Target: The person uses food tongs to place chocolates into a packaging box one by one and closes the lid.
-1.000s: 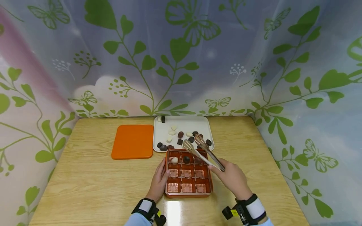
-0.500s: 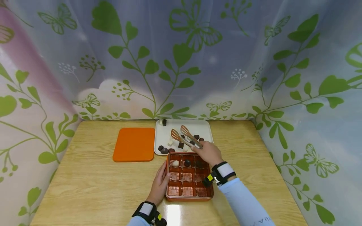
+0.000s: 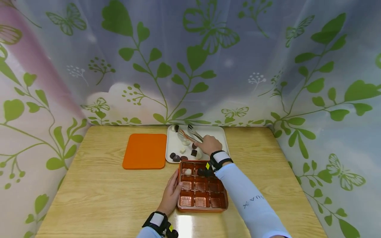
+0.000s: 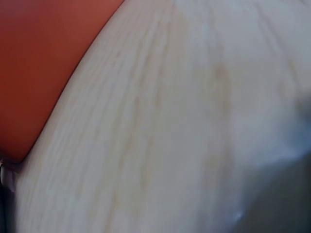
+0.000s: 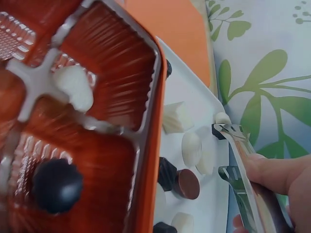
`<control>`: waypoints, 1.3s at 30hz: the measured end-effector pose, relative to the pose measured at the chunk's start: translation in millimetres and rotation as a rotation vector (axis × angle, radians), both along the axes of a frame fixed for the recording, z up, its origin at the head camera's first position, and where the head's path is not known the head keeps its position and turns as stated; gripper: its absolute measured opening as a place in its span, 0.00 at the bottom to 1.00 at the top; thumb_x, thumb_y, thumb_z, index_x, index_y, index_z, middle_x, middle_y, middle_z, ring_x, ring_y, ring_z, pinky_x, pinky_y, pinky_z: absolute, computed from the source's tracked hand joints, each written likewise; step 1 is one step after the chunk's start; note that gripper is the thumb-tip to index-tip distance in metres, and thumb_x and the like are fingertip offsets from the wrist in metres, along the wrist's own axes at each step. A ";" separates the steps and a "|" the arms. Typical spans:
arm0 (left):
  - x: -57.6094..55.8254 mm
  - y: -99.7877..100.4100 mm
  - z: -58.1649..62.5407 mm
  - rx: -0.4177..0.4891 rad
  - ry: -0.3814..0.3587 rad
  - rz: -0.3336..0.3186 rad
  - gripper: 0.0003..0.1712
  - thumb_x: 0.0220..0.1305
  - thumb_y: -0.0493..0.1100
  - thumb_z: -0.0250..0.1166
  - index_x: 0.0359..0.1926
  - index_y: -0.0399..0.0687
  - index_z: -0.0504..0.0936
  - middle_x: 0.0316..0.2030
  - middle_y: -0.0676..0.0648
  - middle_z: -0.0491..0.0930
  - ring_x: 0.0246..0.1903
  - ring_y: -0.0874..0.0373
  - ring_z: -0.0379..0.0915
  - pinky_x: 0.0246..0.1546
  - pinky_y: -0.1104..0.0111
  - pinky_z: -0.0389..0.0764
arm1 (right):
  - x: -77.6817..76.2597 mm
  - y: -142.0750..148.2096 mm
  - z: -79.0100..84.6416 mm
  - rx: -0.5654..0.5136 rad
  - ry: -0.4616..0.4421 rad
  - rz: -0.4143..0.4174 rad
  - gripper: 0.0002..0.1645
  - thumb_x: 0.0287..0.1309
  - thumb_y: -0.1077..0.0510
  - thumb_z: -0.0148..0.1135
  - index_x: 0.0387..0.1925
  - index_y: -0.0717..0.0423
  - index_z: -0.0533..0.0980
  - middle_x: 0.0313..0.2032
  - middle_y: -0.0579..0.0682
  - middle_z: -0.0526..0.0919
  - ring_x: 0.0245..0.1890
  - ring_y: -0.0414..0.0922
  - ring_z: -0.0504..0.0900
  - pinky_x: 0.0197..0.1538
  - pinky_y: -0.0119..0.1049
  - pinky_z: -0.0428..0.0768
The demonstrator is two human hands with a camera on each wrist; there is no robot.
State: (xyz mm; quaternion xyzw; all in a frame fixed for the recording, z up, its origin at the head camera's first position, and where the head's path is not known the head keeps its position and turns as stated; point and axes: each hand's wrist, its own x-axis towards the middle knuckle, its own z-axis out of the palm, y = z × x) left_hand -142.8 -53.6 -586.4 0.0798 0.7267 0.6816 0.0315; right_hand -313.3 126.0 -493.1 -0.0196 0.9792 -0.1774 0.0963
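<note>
My right hand [image 3: 210, 145] grips metal tongs [image 3: 196, 135], their arms apart over the white tray [image 3: 221, 135]. In the right wrist view one tong tip overlaps a dark chocolate [image 5: 217, 132] beside a white chocolate [image 5: 222, 118] at the tray's edge; whether it touches is unclear. Fingers straight, my left hand [image 3: 170, 195] rests along the left side of the orange-brown compartment box [image 3: 203, 209], thumb at its rim. A white chocolate [image 3: 188, 172] and a dark round chocolate [image 5: 57, 185] sit in separate compartments. My right wrist hides the box's far right part.
An orange square lid [image 3: 144, 151] lies left of the tray. Several chocolates are scattered on the tray, among them a dark square one [image 3: 194, 152] and a brown round one [image 5: 187, 184]. A patterned curtain [image 3: 166, 66] stands behind the wooden table [image 3: 104, 185].
My right hand has moved forward and left with the tongs, from beside the box to over the tray's far left part. My left hand has stayed at the box.
</note>
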 end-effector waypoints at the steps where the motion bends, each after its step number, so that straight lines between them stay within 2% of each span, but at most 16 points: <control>1: 0.1 -0.1 0.2 0.001 0.000 0.003 0.32 0.73 0.40 0.48 0.72 0.40 0.48 0.71 0.39 0.48 0.69 0.48 0.46 0.65 0.70 0.56 | -2.1 -2.9 0.5 0.002 -0.006 0.000 0.29 0.59 0.35 0.55 0.16 0.53 0.72 0.09 0.45 0.65 0.09 0.42 0.63 0.11 0.32 0.58; 4: 0.0 -0.5 0.3 0.001 0.004 0.009 0.32 0.73 0.40 0.48 0.72 0.40 0.48 0.71 0.39 0.48 0.69 0.48 0.47 0.66 0.63 0.56 | -7.8 -11.2 -0.3 0.012 -0.013 -0.002 0.31 0.59 0.36 0.55 0.10 0.51 0.68 0.07 0.44 0.61 0.08 0.41 0.60 0.10 0.32 0.57; 7: 0.0 -0.8 -0.4 -0.002 0.006 0.010 0.33 0.73 0.40 0.48 0.72 0.39 0.48 0.71 0.38 0.48 0.69 0.47 0.47 0.65 0.60 0.55 | -12.1 -18.7 -2.2 0.006 -0.037 -0.023 0.31 0.58 0.35 0.56 0.11 0.52 0.70 0.08 0.44 0.62 0.07 0.41 0.61 0.10 0.32 0.57; 12: 0.5 -0.9 -1.7 -0.004 0.003 -0.003 0.32 0.73 0.39 0.48 0.72 0.40 0.47 0.71 0.39 0.48 0.69 0.47 0.48 0.65 0.66 0.56 | -13.6 -30.0 -3.2 0.006 -0.059 -0.054 0.31 0.59 0.34 0.55 0.15 0.53 0.75 0.08 0.45 0.65 0.07 0.41 0.63 0.10 0.33 0.59; 19: 0.5 -0.9 -2.5 -0.002 -0.001 0.002 0.33 0.73 0.40 0.48 0.73 0.41 0.47 0.71 0.41 0.47 0.69 0.49 0.48 0.65 0.66 0.56 | -13.9 -41.7 -7.7 0.025 -0.039 -0.062 0.30 0.59 0.37 0.56 0.10 0.50 0.69 0.06 0.43 0.58 0.06 0.40 0.59 0.10 0.33 0.55; 25: -0.1 -1.6 -3.5 0.009 0.007 0.001 0.33 0.73 0.40 0.48 0.73 0.40 0.47 0.71 0.40 0.48 0.69 0.49 0.47 0.62 0.77 0.56 | -15.1 -44.4 -12.2 0.043 -0.021 -0.042 0.31 0.59 0.37 0.57 0.09 0.49 0.67 0.06 0.42 0.57 0.06 0.39 0.56 0.10 0.32 0.53; 29: 0.2 -1.8 -3.7 0.007 0.018 0.005 0.33 0.72 0.40 0.49 0.72 0.39 0.48 0.71 0.39 0.48 0.69 0.48 0.48 0.61 0.79 0.56 | -16.0 -45.4 -14.2 0.045 -0.017 -0.032 0.31 0.59 0.38 0.57 0.08 0.50 0.67 0.05 0.43 0.56 0.06 0.40 0.55 0.10 0.32 0.52; 35: 0.7 -1.7 -2.9 -0.003 0.016 -0.007 0.33 0.73 0.40 0.48 0.72 0.39 0.47 0.71 0.39 0.48 0.69 0.47 0.48 0.63 0.76 0.56 | -17.2 -43.3 -18.0 0.044 -0.034 -0.022 0.30 0.60 0.39 0.57 0.09 0.50 0.67 0.06 0.43 0.56 0.06 0.40 0.55 0.11 0.32 0.52; 39: 0.3 -2.7 -1.9 -0.008 0.000 -0.007 0.33 0.73 0.40 0.48 0.73 0.41 0.47 0.71 0.40 0.47 0.69 0.49 0.47 0.65 0.67 0.57 | -16.2 -41.5 -18.5 0.039 -0.020 -0.005 0.28 0.61 0.40 0.57 0.11 0.51 0.70 0.06 0.43 0.58 0.06 0.40 0.57 0.11 0.33 0.54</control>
